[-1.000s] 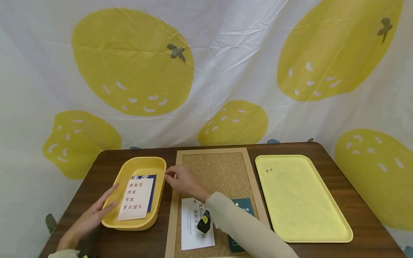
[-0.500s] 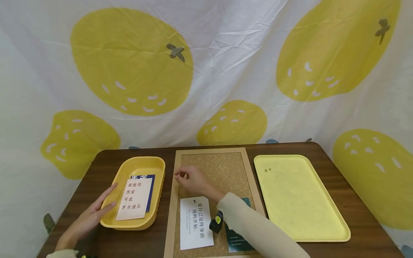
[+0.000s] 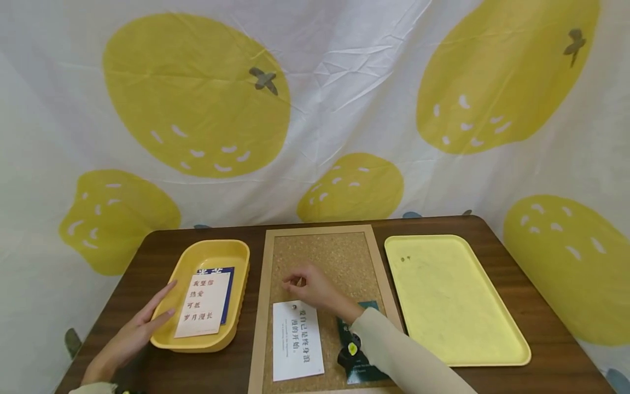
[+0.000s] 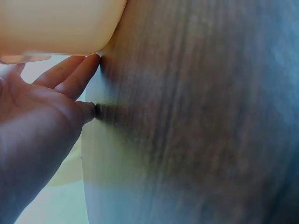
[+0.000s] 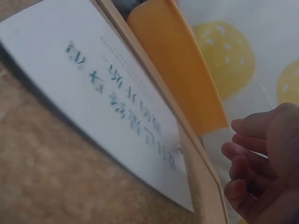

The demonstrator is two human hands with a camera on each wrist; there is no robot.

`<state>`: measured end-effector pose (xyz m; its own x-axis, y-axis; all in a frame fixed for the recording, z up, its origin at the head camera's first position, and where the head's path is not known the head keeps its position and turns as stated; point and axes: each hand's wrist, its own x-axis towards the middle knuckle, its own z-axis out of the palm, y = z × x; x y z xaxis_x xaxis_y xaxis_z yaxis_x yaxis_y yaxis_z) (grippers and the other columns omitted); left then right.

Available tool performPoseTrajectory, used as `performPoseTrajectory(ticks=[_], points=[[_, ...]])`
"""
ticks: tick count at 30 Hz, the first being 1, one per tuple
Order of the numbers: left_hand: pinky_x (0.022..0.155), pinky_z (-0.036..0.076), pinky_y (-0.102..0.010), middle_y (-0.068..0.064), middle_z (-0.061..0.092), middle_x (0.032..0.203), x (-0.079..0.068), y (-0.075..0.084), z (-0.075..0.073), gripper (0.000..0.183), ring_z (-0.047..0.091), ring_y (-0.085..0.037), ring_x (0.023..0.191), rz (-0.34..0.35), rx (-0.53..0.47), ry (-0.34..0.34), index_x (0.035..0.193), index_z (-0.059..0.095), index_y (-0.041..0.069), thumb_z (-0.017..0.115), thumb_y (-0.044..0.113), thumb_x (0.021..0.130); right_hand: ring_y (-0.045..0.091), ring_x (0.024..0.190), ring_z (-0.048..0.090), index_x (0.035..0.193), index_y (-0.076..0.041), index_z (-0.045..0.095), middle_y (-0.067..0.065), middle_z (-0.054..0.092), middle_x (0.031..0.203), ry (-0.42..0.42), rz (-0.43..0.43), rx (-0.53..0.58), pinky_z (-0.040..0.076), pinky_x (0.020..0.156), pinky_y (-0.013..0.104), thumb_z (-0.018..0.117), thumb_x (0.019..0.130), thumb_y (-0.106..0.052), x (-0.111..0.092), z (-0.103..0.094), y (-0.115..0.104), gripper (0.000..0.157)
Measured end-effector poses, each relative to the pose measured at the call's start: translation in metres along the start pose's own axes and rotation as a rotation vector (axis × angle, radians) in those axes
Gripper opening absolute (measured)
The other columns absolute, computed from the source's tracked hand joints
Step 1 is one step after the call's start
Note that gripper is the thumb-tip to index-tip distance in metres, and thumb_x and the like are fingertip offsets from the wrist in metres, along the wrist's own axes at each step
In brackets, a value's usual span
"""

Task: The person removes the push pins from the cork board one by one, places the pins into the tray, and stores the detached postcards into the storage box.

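Note:
My left hand (image 3: 135, 336) rests against the left side of a yellow-orange plastic basket (image 3: 241, 257), its fingers fairly straight at the rim. In the basket lie a white card with red writing (image 3: 202, 306) and a blue card (image 3: 228, 293) partly beneath it. Over the cork board (image 3: 334, 257) my right hand (image 3: 317, 290) hovers with loosely curled fingers, and nothing shows between them. Just below its fingertips is a white card with dark writing (image 3: 297, 347), with a small pin (image 3: 295, 307) at its top. A dark green card (image 3: 366, 369) lies partly under my right forearm.
To the right of the board is a light yellow tray (image 3: 458, 306) with two tiny dark items (image 3: 405, 258) near its top left corner. All stand on a dark wooden table (image 3: 128, 287). Behind it hangs a lemon-print cloth (image 3: 334, 126).
From the basket's right rim, my right hand has moved right and slightly nearer, over the cork board, uncovering the white card there. The left hand stays at the basket.

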<state>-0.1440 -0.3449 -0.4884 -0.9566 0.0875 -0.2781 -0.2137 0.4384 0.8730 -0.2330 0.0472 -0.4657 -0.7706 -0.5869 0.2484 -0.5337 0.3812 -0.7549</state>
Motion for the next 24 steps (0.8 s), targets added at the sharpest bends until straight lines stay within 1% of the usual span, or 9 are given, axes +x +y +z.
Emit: performPoseTrajectory(ticks=[6,9,15,21,24], points=[[0.111,0.002,-0.073,-0.021,-0.010,0.164,0.000,0.000,0.001,0.074,-0.008,-0.048,0.148,0.007,0.001,0.004,0.161,0.007,0.023,0.053,0.028,0.103,0.009,0.077,0.056,0.104,0.000,0.073,0.003,0.069,0.088,-0.033,0.039,0.020,0.046,0.066,0.020,0.068,0.092,-0.004,-0.013,-0.002,0.009,0.014],[0.111,0.001,-0.073,-0.021,-0.009,0.164,0.000,0.000,0.001,0.074,-0.008,-0.048,0.148,0.018,0.007,0.009,0.161,0.008,0.022,0.053,0.028,0.103,0.008,0.076,0.055,0.105,-0.001,0.073,0.000,0.067,0.086,-0.047,0.045,0.031,0.046,0.066,0.020,0.070,0.090,-0.004,-0.018,-0.002,0.014,0.015],[0.111,0.001,-0.073,-0.021,-0.008,0.164,-0.002,0.001,0.002,0.074,-0.008,-0.048,0.148,0.032,0.003,0.009,0.161,0.008,0.021,0.053,0.027,0.103,0.007,0.073,0.053,0.106,-0.005,0.073,-0.005,0.064,0.082,-0.073,0.087,0.048,0.044,0.063,0.019,0.073,0.089,-0.007,-0.025,0.001,0.019,0.017],[0.111,0.001,-0.073,-0.022,-0.008,0.164,-0.003,0.001,0.002,0.074,-0.008,-0.048,0.148,0.042,0.002,0.012,0.161,0.008,0.020,0.053,0.028,0.103,0.006,0.070,0.052,0.105,-0.005,0.074,-0.005,0.064,0.081,-0.072,0.097,0.043,0.043,0.061,0.019,0.075,0.087,-0.007,-0.028,0.004,0.026,0.018],[0.111,0.001,-0.074,-0.021,-0.009,0.164,-0.002,0.001,0.001,0.075,-0.008,-0.049,0.148,0.036,0.010,0.014,0.161,0.007,0.020,0.053,0.029,0.103,0.005,0.070,0.051,0.105,-0.007,0.074,-0.006,0.064,0.081,-0.065,0.094,0.031,0.043,0.061,0.018,0.076,0.086,-0.007,-0.029,0.006,0.029,0.019]])
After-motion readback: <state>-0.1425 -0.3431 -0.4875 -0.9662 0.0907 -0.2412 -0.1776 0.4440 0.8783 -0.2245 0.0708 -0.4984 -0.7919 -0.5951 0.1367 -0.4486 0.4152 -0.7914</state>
